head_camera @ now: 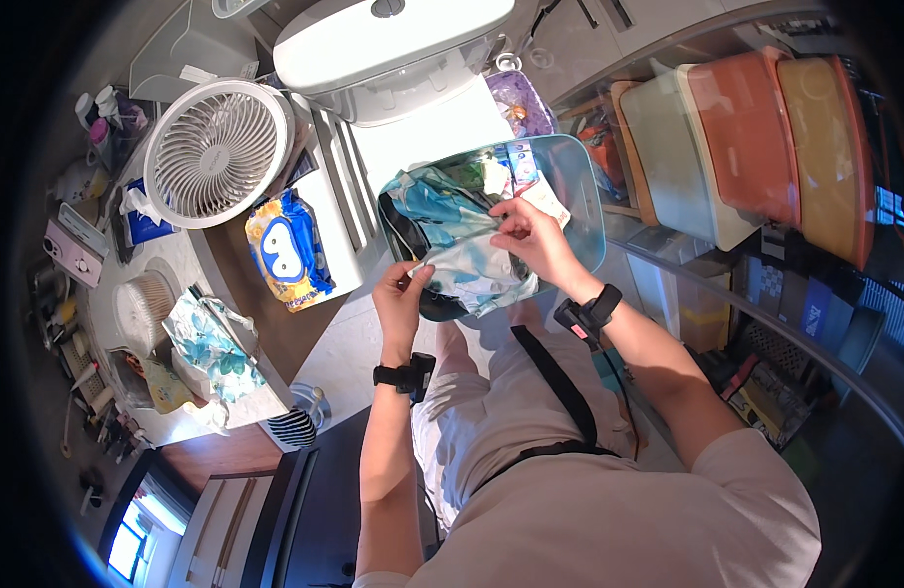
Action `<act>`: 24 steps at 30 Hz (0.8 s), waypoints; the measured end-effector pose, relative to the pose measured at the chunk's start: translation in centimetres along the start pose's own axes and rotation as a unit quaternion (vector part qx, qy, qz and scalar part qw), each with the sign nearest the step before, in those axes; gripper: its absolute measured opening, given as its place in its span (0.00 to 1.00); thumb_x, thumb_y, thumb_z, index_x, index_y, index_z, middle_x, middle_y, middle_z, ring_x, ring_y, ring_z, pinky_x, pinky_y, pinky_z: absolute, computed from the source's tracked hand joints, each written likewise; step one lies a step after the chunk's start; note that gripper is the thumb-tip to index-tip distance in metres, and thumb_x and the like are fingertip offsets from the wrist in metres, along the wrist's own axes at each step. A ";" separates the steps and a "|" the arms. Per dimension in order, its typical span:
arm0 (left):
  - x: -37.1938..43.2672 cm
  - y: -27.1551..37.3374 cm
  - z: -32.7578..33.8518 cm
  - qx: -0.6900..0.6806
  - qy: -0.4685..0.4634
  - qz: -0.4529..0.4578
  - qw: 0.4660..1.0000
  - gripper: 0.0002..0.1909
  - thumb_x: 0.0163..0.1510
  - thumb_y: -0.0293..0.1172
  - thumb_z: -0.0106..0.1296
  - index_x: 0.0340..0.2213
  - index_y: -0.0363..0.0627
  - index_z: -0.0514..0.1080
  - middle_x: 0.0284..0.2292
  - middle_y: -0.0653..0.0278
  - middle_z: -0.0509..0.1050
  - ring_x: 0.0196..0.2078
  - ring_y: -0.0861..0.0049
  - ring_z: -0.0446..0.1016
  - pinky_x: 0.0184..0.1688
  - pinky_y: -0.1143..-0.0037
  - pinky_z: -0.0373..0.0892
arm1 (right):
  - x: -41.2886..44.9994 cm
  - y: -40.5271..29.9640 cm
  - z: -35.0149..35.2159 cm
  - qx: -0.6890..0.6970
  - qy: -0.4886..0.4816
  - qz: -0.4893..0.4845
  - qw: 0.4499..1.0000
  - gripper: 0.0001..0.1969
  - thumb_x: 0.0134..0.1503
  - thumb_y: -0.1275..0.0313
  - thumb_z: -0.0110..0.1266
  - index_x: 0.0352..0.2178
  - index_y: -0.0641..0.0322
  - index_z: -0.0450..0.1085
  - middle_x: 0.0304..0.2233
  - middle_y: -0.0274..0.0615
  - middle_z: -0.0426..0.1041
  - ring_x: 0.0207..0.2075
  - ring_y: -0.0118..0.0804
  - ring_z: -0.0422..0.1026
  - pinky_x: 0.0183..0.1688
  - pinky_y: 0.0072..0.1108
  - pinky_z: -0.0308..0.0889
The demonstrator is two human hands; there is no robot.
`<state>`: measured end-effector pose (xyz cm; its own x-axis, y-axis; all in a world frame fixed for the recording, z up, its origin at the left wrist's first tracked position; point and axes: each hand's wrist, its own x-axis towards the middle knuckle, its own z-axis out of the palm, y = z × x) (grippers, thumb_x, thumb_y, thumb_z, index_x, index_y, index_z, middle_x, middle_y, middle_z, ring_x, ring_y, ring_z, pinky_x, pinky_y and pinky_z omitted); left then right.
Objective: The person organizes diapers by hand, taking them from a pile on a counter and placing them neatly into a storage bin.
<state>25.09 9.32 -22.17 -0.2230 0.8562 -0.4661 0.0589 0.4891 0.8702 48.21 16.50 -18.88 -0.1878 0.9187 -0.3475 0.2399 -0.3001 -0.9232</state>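
A translucent teal plastic basket [590, 213] stands before me, filled with packets and floral fabric. My left hand [402, 294] pinches the near left edge of a white and blue floral cloth [467, 268] between thumb and finger. Over the same cloth, my right hand [529, 239] has its thumb and fingers bent close together; whether it grips the cloth I cannot tell. Bluer floral fabric [437, 202] bulges at the basket's left side. Small packets [522, 165] lie at its far side. Both wrists wear black strapped devices.
Beyond the basket is a white toilet [393, 51], with a purple bin [522, 103] beside it. At left, a round white fan [218, 154], a blue and yellow packet [286, 250] and a folded floral cloth [213, 345] rest on surfaces. Large storage boxes [746, 140] stand at right.
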 end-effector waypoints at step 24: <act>-3.0 -1.7 7.2 0.362 0.019 0.110 0.926 0.40 0.41 0.26 0.64 0.56 0.44 0.57 0.53 0.43 0.57 0.54 0.46 0.60 0.56 0.62 0.59 | -2.9 3.7 -2.8 -0.287 -0.110 -0.112 0.945 0.48 0.41 0.66 0.68 0.61 0.59 0.49 0.58 0.50 0.56 0.60 0.51 0.56 0.61 0.32 0.55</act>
<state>32.71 7.13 -23.42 -0.1606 0.9485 -0.2730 0.7403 0.2987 0.6023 52.31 13.45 -20.82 -0.4738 0.8482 -0.2369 0.6354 0.1430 -0.7588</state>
